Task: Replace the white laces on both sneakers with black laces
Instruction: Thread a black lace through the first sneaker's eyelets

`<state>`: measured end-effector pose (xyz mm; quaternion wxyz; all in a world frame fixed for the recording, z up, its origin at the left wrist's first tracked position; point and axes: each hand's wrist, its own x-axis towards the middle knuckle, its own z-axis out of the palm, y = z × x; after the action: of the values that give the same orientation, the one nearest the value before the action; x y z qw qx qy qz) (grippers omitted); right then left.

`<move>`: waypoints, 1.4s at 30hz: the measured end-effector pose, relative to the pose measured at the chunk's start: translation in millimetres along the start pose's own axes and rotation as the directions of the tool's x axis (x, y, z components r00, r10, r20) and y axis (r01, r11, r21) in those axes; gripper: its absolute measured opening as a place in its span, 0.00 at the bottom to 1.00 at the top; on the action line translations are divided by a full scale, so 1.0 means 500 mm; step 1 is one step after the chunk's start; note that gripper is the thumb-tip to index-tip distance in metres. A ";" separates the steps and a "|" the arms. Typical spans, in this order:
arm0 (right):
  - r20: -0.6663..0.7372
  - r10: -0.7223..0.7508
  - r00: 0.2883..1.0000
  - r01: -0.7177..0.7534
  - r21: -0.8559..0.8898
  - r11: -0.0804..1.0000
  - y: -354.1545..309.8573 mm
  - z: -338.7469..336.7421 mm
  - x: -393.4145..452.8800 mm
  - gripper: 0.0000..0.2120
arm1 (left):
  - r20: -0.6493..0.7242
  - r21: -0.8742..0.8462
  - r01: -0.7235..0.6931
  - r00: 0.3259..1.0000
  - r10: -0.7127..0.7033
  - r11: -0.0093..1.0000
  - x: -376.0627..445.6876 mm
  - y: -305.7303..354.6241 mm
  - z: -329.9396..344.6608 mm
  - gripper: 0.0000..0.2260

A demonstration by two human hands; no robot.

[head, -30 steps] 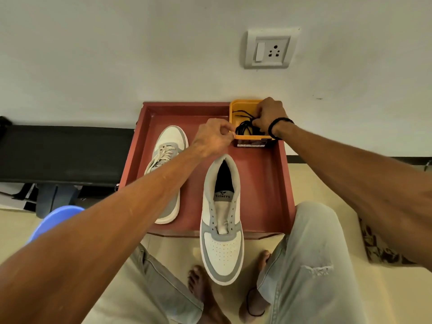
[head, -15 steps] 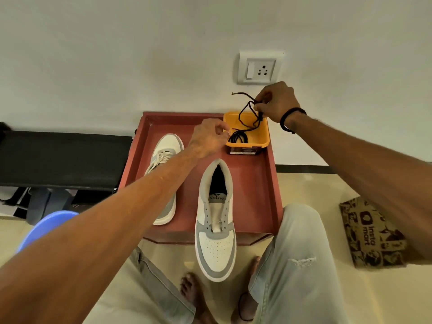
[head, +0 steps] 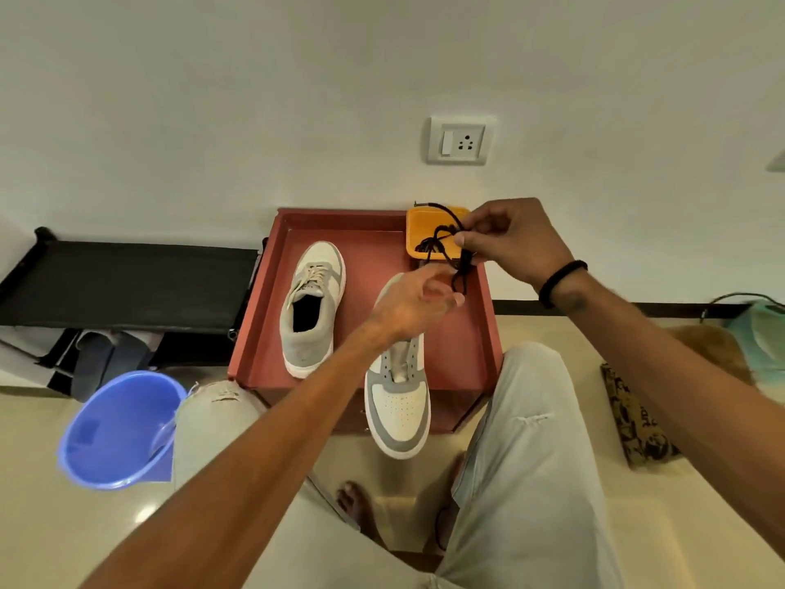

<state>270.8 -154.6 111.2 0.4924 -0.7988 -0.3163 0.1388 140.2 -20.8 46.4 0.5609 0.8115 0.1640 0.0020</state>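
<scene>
Two grey-and-white sneakers lie on a red tray (head: 263, 333). The left sneaker (head: 312, 308) still carries white laces. The right sneaker (head: 399, 410) has none, and its toe hangs over the tray's front edge. My right hand (head: 514, 244) pinches a tangled black lace (head: 441, 244) and holds it in the air in front of the orange box (head: 414, 231) at the tray's back right corner. My left hand (head: 418, 301) hovers over the right sneaker's heel, fingers loosely spread just below the dangling lace end, holding nothing.
A blue bucket (head: 114, 431) stands on the floor to the left of my knee. A black bench (head: 127, 282) runs along the wall on the left. A patterned paper bag (head: 637, 423) lies on the floor at right. A wall socket (head: 458, 140) sits above the tray.
My right hand has lifted the black lace out of the orange box and brought it down and forward. My left hand left the box rim, opened and moved right under the lace.
</scene>
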 end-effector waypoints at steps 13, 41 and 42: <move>-0.128 0.185 0.974 -0.189 -0.014 0.982 0.052 0.025 -0.068 0.04 | -0.468 0.116 0.037 0.884 0.022 0.993 -0.147 -0.146 0.075 0.09; -0.137 0.358 0.924 -0.280 0.393 0.876 0.176 0.240 -0.214 0.15 | -0.525 0.332 0.183 0.851 0.020 0.925 -0.169 -0.203 0.116 0.14; -0.141 0.361 0.922 -0.283 0.392 0.876 0.178 0.240 -0.213 0.15 | -0.516 0.312 0.212 0.857 -0.023 0.926 -0.165 -0.205 0.119 0.14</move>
<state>158.4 -167.4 -33.5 0.6321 -0.7453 -0.0934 0.1903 46.3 -64.8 -54.0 0.3407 0.8590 0.3521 0.1486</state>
